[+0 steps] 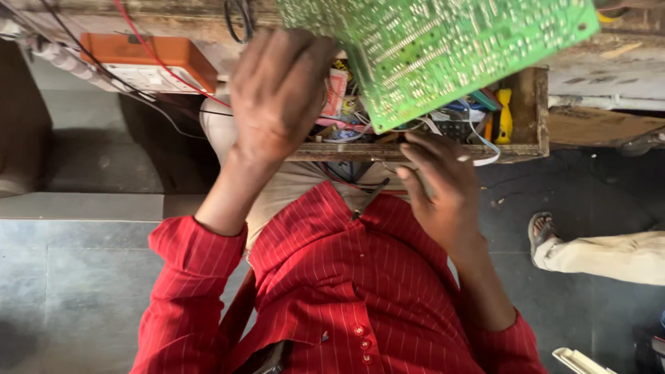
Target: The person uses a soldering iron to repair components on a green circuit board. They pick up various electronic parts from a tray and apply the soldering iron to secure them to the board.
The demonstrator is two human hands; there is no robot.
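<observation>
My left hand [277,93] is raised in front of me, its back towards the camera, and grips the left edge of a green circuit board [443,48]. The board is tilted, solder side facing me, and covers part of a drawer. Lower down, my right hand [443,190] is closed on a thin dark-tipped tool [368,202] that points left and down over my lap. Both hands come out of red striped sleeves. Exactly how the left fingers sit on the board is hidden behind the hand.
A wooden drawer [533,104] stands open above my lap, filled with wires, a yellow-handled tool and small parts. An orange and white device [149,62] with red and black wires lies at upper left. Another person's sandalled foot [542,232] rests on the dark floor at right.
</observation>
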